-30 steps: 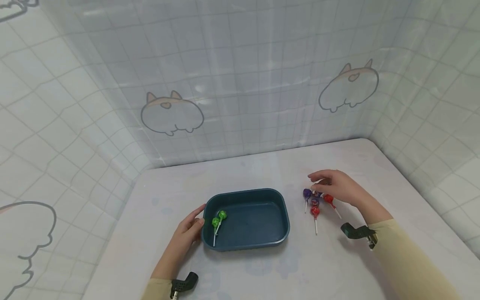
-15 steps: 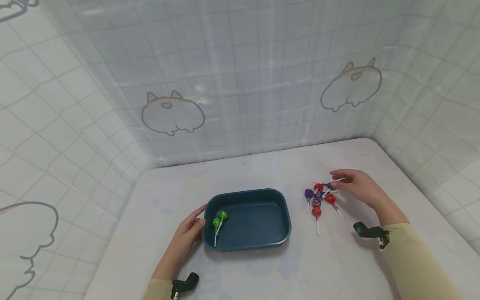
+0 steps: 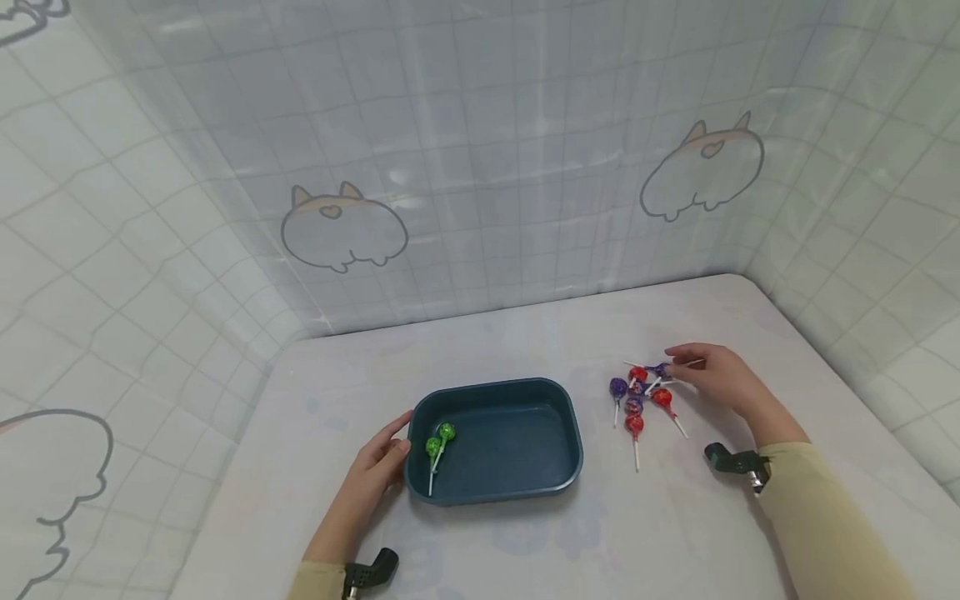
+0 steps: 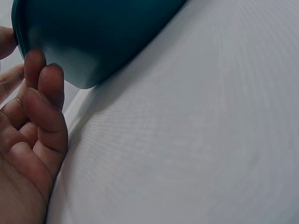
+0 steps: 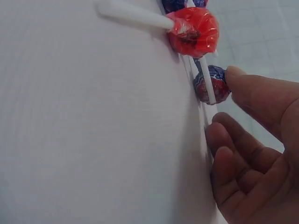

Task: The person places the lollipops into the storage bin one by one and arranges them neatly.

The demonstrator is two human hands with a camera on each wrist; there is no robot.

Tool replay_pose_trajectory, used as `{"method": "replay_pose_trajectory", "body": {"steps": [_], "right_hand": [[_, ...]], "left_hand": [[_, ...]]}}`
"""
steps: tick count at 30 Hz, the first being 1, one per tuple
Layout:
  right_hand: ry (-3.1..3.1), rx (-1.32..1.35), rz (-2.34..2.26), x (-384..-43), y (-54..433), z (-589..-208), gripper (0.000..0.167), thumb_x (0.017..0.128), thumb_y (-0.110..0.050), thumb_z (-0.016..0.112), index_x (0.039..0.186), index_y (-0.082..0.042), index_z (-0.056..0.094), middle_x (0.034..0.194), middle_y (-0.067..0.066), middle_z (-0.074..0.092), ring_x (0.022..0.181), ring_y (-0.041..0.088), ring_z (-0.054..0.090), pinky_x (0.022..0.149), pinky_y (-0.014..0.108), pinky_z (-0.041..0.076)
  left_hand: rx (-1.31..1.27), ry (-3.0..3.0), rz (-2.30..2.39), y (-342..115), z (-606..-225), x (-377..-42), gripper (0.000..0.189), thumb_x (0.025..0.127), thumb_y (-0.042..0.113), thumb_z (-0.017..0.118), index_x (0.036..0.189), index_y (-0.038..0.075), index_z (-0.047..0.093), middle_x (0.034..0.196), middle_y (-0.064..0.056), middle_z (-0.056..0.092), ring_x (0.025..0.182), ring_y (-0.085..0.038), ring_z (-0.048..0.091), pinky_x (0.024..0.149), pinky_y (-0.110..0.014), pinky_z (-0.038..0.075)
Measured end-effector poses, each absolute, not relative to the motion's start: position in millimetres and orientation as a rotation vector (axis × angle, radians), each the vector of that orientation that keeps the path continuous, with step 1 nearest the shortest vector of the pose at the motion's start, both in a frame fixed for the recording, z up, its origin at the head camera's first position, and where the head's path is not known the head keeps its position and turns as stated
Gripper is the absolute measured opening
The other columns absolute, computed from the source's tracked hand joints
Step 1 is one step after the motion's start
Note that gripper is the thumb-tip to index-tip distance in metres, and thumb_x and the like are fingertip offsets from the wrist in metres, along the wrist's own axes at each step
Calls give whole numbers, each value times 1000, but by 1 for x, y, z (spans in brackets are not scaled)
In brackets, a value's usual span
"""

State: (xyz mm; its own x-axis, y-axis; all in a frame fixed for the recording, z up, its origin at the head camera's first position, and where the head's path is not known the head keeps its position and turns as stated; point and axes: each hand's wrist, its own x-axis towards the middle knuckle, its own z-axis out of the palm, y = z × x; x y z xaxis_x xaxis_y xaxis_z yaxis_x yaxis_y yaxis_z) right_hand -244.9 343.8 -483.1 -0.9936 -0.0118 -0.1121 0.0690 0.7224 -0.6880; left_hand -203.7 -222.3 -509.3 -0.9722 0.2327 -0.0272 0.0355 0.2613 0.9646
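Note:
My left hand [image 3: 381, 460] rests against the left wall of a dark teal rectangular tray [image 3: 567, 433], thumb at the rim. Two green-wrapped lollipops [image 3: 447, 432] lie inside the tray at its left end. In the left wrist view the fingertips [image 4: 50, 86] are close to the tray's outer wall [image 4: 88, 51]. My right hand [image 3: 716, 375] is at the right side of a small pile of lollipops. Its thumb [image 5: 247, 86] touches a purple-and-red lollipop [image 5: 212, 86] in the right wrist view, a gap showing between thumb and forefinger in the head view.
Red lollipops [image 3: 634, 423] and purple ones [image 3: 618, 387] lie loosely together right of the tray, white sticks pointing various ways. The pale table [image 3: 510, 542] ends at a gridded curtain [image 3: 495, 208] behind, with more curtain at both sides.
My right hand has moved right from over the pile to its right side, uncovering several lollipops, then dipped slightly. The left hand stays at the tray.

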Motion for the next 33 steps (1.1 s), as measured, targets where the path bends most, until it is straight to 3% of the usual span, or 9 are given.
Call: {"method": "replay_pose_trajectory", "body": {"steps": [7,14,21,28,33], "right_hand": [[2815,41,-1058,-245,337,-485,54,92,-41,69,133,-8,60,125,21,59,114,40,54,88,52,49],[2876,30,-1069,-240,332,-484,49,93,-38,70,128,-5,64,122,20,62,110,38,55,90,54,47],[2938,149,-1160,-234,338,-476,48,95,-39,65,130,-7,61,123,20,60,107,37,58,82,49,50],[2855,218,-1367,-230,341,-469,53,96,-42,62,137,-7,57,133,22,53,114,39,55,93,57,44],[2775,229,-1548,-227,339,-464,60,96,-46,60,142,-8,52,136,19,51,113,34,56,97,54,43]], "left_hand": [[273,2350,1781,-222,-508,-202,49,102,32,56,149,22,45,90,-18,60,67,-24,55,62,-33,49],[215,2339,1784,-226,-506,-199,47,102,33,56,147,29,46,94,-19,60,70,-22,58,64,-33,51],[241,2341,1781,-229,-506,-196,47,102,31,56,148,27,46,91,-19,59,67,-23,55,62,-33,50],[263,2348,1784,-230,-505,-194,47,103,28,55,148,25,45,88,-15,58,66,-29,52,60,-33,48],[270,2350,1788,-230,-506,-194,47,103,27,54,149,25,44,85,-13,58,66,-31,51,59,-34,48]]}}
